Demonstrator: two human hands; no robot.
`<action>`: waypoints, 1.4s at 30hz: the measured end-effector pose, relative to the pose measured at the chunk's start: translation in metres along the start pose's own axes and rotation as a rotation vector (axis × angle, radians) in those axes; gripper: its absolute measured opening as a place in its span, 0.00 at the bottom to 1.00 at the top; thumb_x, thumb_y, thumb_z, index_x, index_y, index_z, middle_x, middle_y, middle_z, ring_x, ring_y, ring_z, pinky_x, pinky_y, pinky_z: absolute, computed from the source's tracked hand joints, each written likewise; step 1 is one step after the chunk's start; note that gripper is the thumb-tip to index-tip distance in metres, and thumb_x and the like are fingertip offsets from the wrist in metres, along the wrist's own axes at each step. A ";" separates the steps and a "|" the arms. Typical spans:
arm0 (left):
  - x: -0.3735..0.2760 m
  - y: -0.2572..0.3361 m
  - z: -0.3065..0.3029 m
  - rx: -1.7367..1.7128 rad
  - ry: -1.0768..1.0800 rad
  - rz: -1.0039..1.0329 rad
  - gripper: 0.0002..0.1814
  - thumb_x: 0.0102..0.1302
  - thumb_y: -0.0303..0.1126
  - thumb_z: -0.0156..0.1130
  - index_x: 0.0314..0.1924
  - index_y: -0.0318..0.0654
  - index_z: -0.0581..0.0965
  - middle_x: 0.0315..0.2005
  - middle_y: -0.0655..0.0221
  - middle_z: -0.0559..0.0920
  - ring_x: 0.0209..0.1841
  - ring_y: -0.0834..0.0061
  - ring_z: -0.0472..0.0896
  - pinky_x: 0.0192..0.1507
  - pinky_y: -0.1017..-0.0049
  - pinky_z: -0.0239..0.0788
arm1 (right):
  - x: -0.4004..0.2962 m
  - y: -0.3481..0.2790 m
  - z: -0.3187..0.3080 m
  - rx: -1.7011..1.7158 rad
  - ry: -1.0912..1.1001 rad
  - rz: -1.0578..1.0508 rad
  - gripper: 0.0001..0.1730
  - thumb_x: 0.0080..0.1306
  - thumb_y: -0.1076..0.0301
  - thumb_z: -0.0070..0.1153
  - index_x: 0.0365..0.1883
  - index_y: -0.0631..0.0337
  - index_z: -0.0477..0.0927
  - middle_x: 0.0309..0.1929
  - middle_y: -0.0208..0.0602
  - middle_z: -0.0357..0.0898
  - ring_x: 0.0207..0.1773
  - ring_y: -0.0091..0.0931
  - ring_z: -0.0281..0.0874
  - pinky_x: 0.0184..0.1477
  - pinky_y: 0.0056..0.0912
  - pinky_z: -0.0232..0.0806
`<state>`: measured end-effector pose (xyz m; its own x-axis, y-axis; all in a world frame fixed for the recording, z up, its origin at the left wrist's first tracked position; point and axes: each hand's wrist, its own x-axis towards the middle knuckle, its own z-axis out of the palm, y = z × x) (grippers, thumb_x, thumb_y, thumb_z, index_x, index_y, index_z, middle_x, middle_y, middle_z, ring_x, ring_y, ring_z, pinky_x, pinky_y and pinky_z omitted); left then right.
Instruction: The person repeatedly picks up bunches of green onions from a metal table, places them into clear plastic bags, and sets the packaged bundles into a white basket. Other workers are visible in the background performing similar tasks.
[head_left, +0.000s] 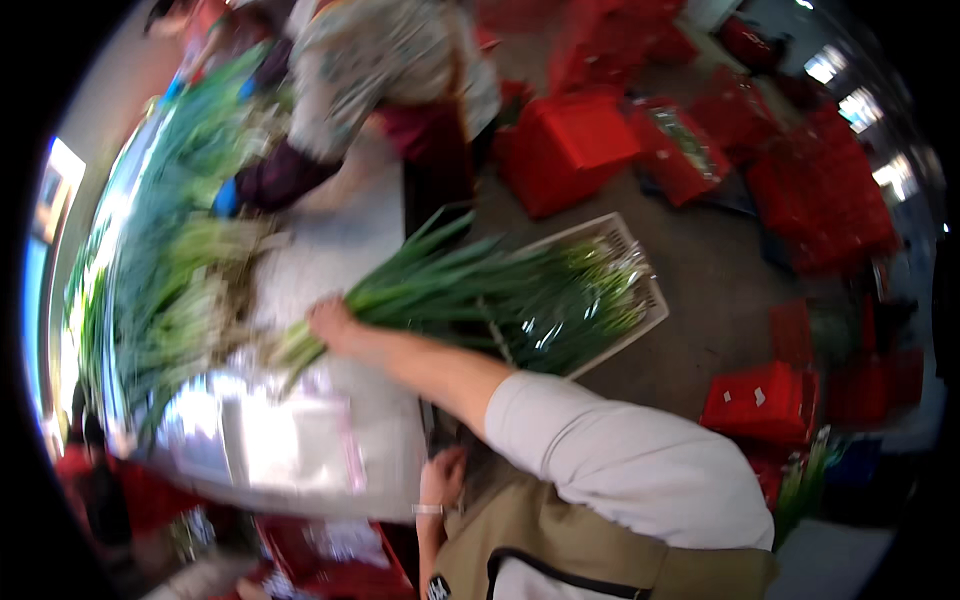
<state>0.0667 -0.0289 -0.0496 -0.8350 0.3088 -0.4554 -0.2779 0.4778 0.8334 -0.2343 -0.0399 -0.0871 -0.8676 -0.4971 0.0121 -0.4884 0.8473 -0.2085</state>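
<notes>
My right hand (334, 324) reaches across to the left and is closed around a bunch of green onions (382, 289), near their pale stems. The long leaves spread right, over a light plastic crate (654, 289) that holds more green onions, some under clear film. My left hand (444, 474), with a band at the wrist, is low by the table's near edge, its fingers bent and blurred; whether it holds anything is unclear. On the metal table (360, 217) lies a long heap of green onions (172, 277), roots towards me. Clear plastic bags (285, 442) lie at the table's near end.
A co-worker (382, 52) with patterned clothing, dark sleeves and blue gloves leans over the heap; other people are further back. Red crates (570, 150) stand on the floor ahead and to the right, with another red crate (337, 555) below the table's near end.
</notes>
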 end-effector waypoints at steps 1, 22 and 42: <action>0.003 -0.011 0.004 0.078 -0.014 0.038 0.12 0.62 0.33 0.56 0.42 0.37 0.81 0.38 0.54 0.82 0.42 0.57 0.81 0.44 0.66 0.72 | 0.005 0.008 0.012 -0.031 -0.034 -0.016 0.20 0.49 0.58 0.58 0.41 0.56 0.80 0.43 0.39 0.80 0.48 0.35 0.78 0.48 0.51 0.66; 0.030 0.025 0.034 0.177 -0.092 0.120 0.13 0.55 0.25 0.60 0.41 0.28 0.81 0.28 0.62 0.84 0.30 0.77 0.81 0.36 0.75 0.73 | -0.130 0.102 -0.061 0.366 0.010 -0.083 0.23 0.44 0.72 0.58 0.41 0.68 0.69 0.31 0.51 0.78 0.38 0.45 0.78 0.38 0.46 0.69; 0.110 0.074 0.100 0.510 0.160 0.137 0.29 0.46 0.56 0.70 0.31 0.32 0.79 0.32 0.54 0.81 0.38 0.54 0.80 0.41 0.60 0.72 | -0.463 0.199 -0.234 1.613 -0.936 0.504 0.26 0.41 0.73 0.61 0.43 0.70 0.75 0.35 0.39 0.79 0.35 0.27 0.79 0.39 0.30 0.72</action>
<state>0.0019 0.1233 -0.0691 -0.9203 0.2860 -0.2668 0.0704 0.7920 0.6064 0.0483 0.4025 0.0945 -0.2942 -0.6905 -0.6608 0.7611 0.2490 -0.5990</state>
